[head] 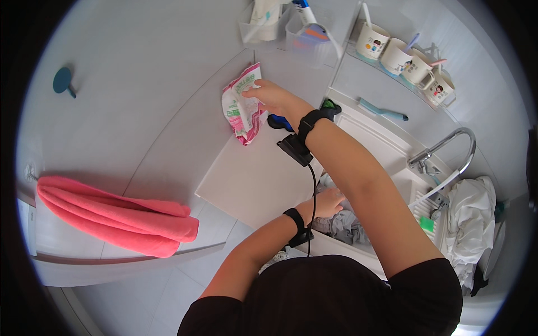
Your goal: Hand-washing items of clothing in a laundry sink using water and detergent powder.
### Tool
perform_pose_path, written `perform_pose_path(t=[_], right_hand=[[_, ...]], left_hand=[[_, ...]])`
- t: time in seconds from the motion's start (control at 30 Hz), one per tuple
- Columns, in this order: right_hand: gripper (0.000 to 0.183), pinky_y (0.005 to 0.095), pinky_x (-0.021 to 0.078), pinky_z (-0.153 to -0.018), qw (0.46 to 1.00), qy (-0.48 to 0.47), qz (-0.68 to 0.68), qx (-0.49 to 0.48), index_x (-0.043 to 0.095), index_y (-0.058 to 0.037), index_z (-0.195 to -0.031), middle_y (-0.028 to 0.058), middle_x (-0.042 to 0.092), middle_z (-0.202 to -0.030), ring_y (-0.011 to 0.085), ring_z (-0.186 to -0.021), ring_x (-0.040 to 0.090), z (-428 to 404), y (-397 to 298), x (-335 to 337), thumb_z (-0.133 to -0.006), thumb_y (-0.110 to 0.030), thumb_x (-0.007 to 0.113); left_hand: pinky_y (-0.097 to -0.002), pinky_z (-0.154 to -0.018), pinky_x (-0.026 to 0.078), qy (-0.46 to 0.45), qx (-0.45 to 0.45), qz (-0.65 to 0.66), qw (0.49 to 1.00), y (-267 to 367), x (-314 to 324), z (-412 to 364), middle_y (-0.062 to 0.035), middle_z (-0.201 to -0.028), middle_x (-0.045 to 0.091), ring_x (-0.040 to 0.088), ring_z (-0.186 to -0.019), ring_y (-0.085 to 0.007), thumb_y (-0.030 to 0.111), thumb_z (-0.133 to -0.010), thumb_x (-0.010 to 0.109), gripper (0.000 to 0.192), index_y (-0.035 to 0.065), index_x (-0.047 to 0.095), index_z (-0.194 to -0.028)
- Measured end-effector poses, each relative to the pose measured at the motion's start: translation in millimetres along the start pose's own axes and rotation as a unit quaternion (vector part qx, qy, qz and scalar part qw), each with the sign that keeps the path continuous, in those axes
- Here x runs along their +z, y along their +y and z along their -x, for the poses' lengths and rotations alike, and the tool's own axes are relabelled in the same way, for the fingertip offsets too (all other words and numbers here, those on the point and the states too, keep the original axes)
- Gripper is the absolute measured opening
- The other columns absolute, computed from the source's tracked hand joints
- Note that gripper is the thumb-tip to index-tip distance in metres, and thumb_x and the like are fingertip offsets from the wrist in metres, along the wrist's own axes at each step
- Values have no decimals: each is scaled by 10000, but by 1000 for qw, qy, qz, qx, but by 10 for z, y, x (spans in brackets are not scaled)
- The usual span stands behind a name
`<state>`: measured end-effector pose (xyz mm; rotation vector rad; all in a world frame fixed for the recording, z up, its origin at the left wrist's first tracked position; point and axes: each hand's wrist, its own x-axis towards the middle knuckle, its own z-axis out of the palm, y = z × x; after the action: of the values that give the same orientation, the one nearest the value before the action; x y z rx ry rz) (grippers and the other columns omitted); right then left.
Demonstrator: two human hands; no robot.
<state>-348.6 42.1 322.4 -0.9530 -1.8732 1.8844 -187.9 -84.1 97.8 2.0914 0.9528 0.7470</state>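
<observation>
My right hand (271, 97) reaches across to a white and pink plastic bag (241, 111) that bears writing and leans by the wall. The fingers are spread in front of the bag's upper part and are not wrapped around it; whether they touch it is unclear. My left hand (325, 203) is low over wet-looking grey cloth (349, 227) in the white laundry sink (363, 140). Its fingertips lie beside my right forearm, and I cannot tell if they grip the cloth. Each wrist wears a black strap with a small device, and a black cable hangs from the right one.
A pale counter panel (256, 180) adjoins the sink. The chrome faucet (441, 147), green sponge (426, 223) and bunched white cloth (470, 218) are on the right. Several mugs (373, 40) stand on a shelf above a blue-handled comb or brush (382, 110). A pink towel (117, 216) hangs at left.
</observation>
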Motion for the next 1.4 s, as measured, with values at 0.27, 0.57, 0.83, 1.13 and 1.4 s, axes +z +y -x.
perform_pose_path(t=[0.27,0.57,0.83,1.13,1.4], right_hand=[[587,364,442,-917,996,-70,55,-23,422,25,-1297,129,509,-1215,220,-1122,490,1097,10,-600,-819,-234,644],[367,292,475,-801,975,-88,186,-80,534,0,-1182,92,606,-1016,153,-900,583,3629,658,-1429,-846,-144,573],[295,267,469,-799,992,89,20,88,526,2,-1171,75,612,-983,134,-894,584,5750,1755,-1828,-895,-101,534],[213,265,448,-806,917,383,-40,-101,583,24,-1054,76,637,-960,131,-919,582,5936,2395,-1964,-922,-131,525],[301,337,474,-781,931,317,182,-12,611,6,-1025,154,644,-971,280,-917,603,6058,2903,-2341,-832,-224,620]], left_hand=[[-484,-716,448,-5,-22,-145,989,116,-146,-185,-236,-866,573,555,-856,-400,239,-769,633,241,12,569,-820],[-416,-890,406,60,73,-79,992,418,-82,-356,-201,-1074,545,489,-1073,-371,213,-846,569,318,22,555,-1100],[-362,-923,403,12,-125,17,992,749,416,-362,-170,-1141,571,519,-1098,-296,248,-884,553,341,10,563,-1129],[-283,-834,422,66,-275,97,954,1061,741,-469,-84,-1089,600,546,-968,-169,278,-901,540,362,32,564,-1166],[-295,-879,408,50,-295,76,951,1359,1006,-341,-105,-1148,586,533,-1029,-195,280,-898,548,381,18,557,-1174]])
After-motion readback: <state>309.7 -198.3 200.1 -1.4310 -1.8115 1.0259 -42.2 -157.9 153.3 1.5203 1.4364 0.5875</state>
